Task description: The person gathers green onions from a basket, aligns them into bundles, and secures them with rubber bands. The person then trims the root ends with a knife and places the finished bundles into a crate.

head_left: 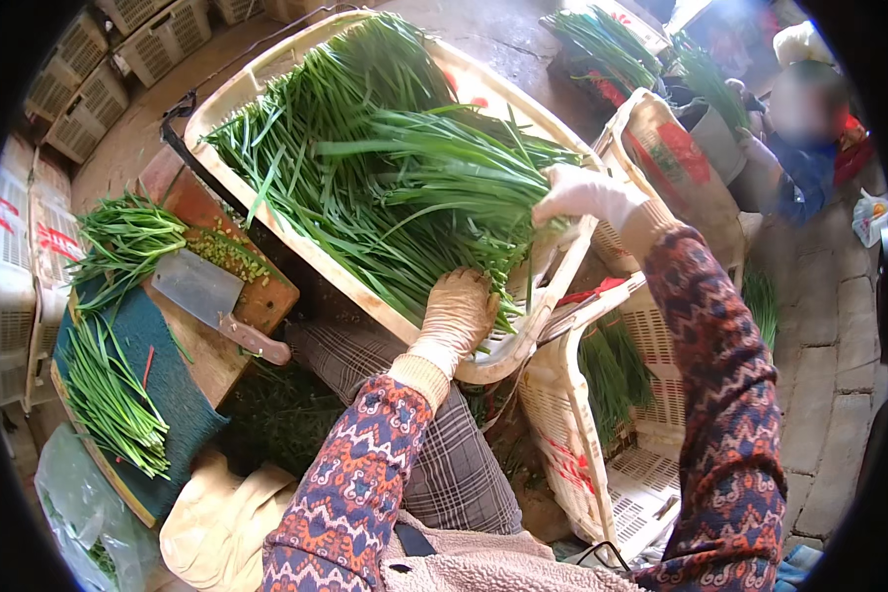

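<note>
A large off-white plastic crate (501, 367) sits tilted before me, heaped with long green garlic chives (335, 128). My right hand (584, 199), in a pale glove, is closed around the end of a loose bunch (464, 163) at the crate's right side; the leaves fan out leftward over the heap and are smeared by motion. Close to the near rim, my left hand (461, 304), gloved too, rests back up on the chives with its fingers curled over them. Its fingertips are partly hidden among the leaves.
At left, a cleaver (197, 286) lies on a wooden board beside chopped ends and chive bundles (113, 395) on a blue-green cloth. Another crate (562, 424) holding chives stands right of my knee. Stacked crates (89, 109) line the far left. Another person (804, 148) sits at upper right.
</note>
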Demonstrator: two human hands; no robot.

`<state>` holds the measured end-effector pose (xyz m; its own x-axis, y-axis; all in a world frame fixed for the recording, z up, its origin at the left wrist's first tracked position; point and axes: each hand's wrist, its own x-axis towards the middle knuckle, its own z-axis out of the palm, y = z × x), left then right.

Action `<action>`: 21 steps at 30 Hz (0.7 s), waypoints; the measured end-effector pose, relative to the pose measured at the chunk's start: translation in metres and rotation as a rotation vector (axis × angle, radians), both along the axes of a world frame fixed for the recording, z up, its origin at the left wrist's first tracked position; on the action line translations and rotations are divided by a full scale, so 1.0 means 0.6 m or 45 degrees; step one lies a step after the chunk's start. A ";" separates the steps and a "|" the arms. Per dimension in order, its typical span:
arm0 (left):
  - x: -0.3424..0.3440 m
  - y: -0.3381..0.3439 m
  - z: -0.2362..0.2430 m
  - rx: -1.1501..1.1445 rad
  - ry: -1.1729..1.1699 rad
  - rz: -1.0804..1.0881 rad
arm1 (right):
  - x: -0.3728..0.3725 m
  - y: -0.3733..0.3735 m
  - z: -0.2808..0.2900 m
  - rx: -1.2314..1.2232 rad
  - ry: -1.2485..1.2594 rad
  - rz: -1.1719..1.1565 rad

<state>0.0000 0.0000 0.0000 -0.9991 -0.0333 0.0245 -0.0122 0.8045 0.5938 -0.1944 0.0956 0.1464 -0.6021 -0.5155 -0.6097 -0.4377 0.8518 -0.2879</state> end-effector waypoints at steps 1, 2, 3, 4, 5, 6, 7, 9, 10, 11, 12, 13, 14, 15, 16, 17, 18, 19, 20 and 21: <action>-0.001 0.001 -0.001 -0.016 0.020 0.011 | 0.013 0.002 0.009 -0.039 -0.192 -0.126; -0.002 0.001 -0.003 -0.032 0.040 0.023 | 0.014 0.019 -0.019 -0.107 -0.318 -0.205; -0.004 0.000 0.011 -0.017 0.052 0.000 | 0.026 0.043 -0.040 -0.198 -0.394 -0.284; -0.009 -0.008 0.019 -0.012 0.067 0.002 | 0.036 0.051 -0.060 -0.172 -0.412 -0.222; -0.007 -0.006 0.016 0.010 0.052 0.001 | 0.048 0.063 -0.082 -0.127 -0.457 -0.168; 0.001 -0.002 0.016 -0.031 0.073 -0.020 | 0.063 0.067 -0.088 -0.076 -0.330 -0.050; 0.008 0.005 0.015 -0.031 0.021 0.004 | 0.075 0.070 -0.093 -0.026 -0.203 0.070; 0.010 -0.003 0.010 -0.079 0.125 0.010 | 0.070 0.058 -0.108 0.038 -0.054 0.206; 0.012 -0.009 0.012 -0.052 0.045 0.009 | 0.086 0.041 -0.102 0.059 -0.027 0.255; 0.016 -0.012 0.014 -0.058 -0.039 0.010 | 0.105 0.028 -0.100 0.079 0.000 0.304; 0.012 -0.007 0.027 -0.052 -0.093 0.002 | 0.109 0.041 -0.119 -0.158 -0.007 0.246; 0.008 -0.001 0.035 -0.044 -0.150 -0.001 | 0.116 0.040 -0.126 -0.055 0.021 0.118; 0.005 0.012 0.025 -0.078 -0.016 0.012 | 0.109 0.060 -0.160 -0.127 0.065 0.011; 0.008 0.014 0.022 -0.109 0.009 0.001 | 0.122 0.055 -0.167 -0.211 0.087 -0.084; 0.006 0.015 0.019 -0.098 0.037 -0.016 | 0.126 0.063 -0.163 -0.291 0.096 -0.151; 0.003 0.016 0.017 -0.086 0.066 -0.037 | 0.115 0.071 -0.152 -0.261 0.037 -0.148; 0.000 0.019 0.001 -0.074 0.123 -0.025 | 0.111 0.066 -0.116 -0.234 -0.028 -0.156; 0.003 0.017 -0.011 -0.072 0.171 -0.003 | 0.110 0.057 -0.079 -0.217 -0.103 -0.154; 0.000 0.013 -0.002 -0.054 0.070 -0.042 | 0.108 0.063 -0.034 -0.226 -0.085 -0.168; 0.001 0.002 -0.002 -0.176 -0.088 -0.054 | 0.107 0.068 -0.006 -0.389 -0.193 -0.250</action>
